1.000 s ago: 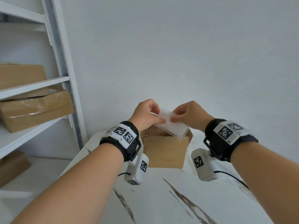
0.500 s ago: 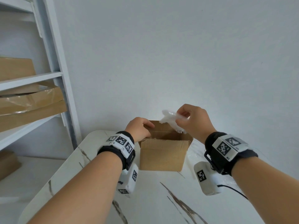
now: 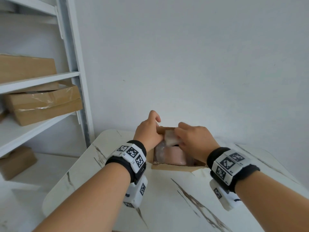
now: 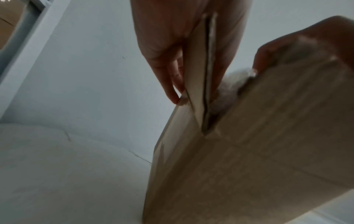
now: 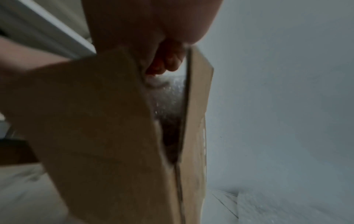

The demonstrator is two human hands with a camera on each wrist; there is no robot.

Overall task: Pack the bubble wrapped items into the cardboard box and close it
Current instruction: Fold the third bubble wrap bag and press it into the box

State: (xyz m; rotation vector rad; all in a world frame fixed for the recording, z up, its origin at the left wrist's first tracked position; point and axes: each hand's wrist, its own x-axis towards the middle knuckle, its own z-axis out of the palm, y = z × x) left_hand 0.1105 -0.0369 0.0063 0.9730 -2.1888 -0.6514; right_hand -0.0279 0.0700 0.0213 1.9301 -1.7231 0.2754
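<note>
Your left hand (image 3: 148, 131) pinches the left flap (image 4: 199, 72) of the cardboard box (image 3: 173, 166) — fingers outside, thumb inside. Your right hand (image 3: 192, 139) curls over a bubble-wrapped item (image 3: 170, 138), pushing it into the open top, where another wrapped item (image 3: 170, 155) already lies. The box sits toward the far edge of the marble table (image 3: 167, 206), near the wall (image 3: 184, 64) — open tabletop lies on your near side. Your wrists hide the box's sides; both wrist views are dim and blurred.
</note>
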